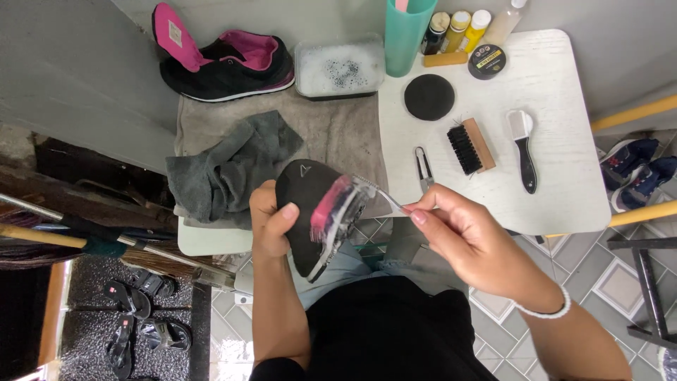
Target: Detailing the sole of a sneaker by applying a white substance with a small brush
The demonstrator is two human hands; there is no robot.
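left hand [271, 219]: fingers grip black shoe [310, 204] | right hand [465, 236]: fingers pinch lace [377, 192] | round yellow-labelled tin [486, 61] on white table [564, 176]

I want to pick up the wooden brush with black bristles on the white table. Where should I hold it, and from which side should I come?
Grip the wooden brush by its bare wooden back, across the two long edges, coming from above. It lies on its side, bristles pointing left toward the metal tweezers, so the wood faces up and right. The white-headed brush lies apart on the right, probably leaving room for fingers.
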